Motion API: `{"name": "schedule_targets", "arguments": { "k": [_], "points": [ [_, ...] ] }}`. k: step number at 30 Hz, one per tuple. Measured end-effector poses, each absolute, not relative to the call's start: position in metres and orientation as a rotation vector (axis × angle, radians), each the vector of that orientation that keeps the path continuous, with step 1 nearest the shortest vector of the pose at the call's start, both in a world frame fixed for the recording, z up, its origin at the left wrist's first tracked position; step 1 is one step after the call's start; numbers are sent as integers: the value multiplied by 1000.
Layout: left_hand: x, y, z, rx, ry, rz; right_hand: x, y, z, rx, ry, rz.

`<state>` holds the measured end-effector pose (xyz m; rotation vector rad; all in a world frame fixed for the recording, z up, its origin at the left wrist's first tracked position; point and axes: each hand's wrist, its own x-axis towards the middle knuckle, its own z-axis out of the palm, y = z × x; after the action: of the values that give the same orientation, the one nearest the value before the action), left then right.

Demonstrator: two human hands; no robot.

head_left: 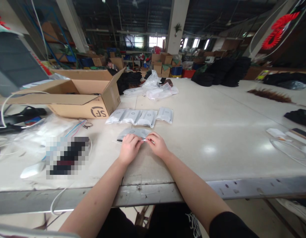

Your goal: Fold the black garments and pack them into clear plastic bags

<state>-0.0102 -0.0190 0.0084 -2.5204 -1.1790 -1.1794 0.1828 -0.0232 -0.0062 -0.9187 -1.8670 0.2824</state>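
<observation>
- Left hand (128,148) and right hand (157,145) rest side by side on the desk (217,138), near its front edge.
- Fingers of both hands pinched narrow on the near edge of a flat grey pouch (134,133); a thin white strip shows between the fingertips.
- Pouch lies flat on the desk, just beyond the hands.
- Row of similar sealed pouches (140,116) further back, overlapping one another.
- Open cardboard box (78,96) to the left of that row.
- Crumpled clear plastic bags (155,89) behind.
</observation>
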Motion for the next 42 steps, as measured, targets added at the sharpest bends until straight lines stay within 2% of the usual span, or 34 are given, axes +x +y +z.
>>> {"name": "schedule_targets", "arguments": {
  "k": [7,21,32,42],
  "points": [
    [-3,-29,17,-2601,-1117,-1149,181,-25,-7,-924,-1927,246],
    [-14,-20,13,-2326,-1413,-1059,193,-17,-7,-1092,-1821,129],
    [-30,-12,12,-2212,-1679,-1036,216,-2,-11,-1258,-1422,138],
    [-29,-12,13,-2278,-1608,-1148,223,3,-14,-1306,-1203,152]
  ]
}}
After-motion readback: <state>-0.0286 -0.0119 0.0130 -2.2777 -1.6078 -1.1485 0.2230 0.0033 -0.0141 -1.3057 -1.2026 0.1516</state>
